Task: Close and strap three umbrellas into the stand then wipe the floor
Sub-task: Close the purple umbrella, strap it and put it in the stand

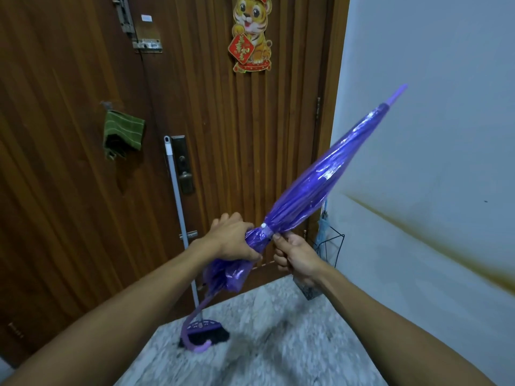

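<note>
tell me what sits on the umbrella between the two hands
In the head view, a pale strap with a white snap button wraps the purple umbrella between the left hand and the right hand, whose fingertips pinch its end.

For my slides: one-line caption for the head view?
Left hand grips a closed translucent purple umbrella; right hand pinches its strap.
</note>
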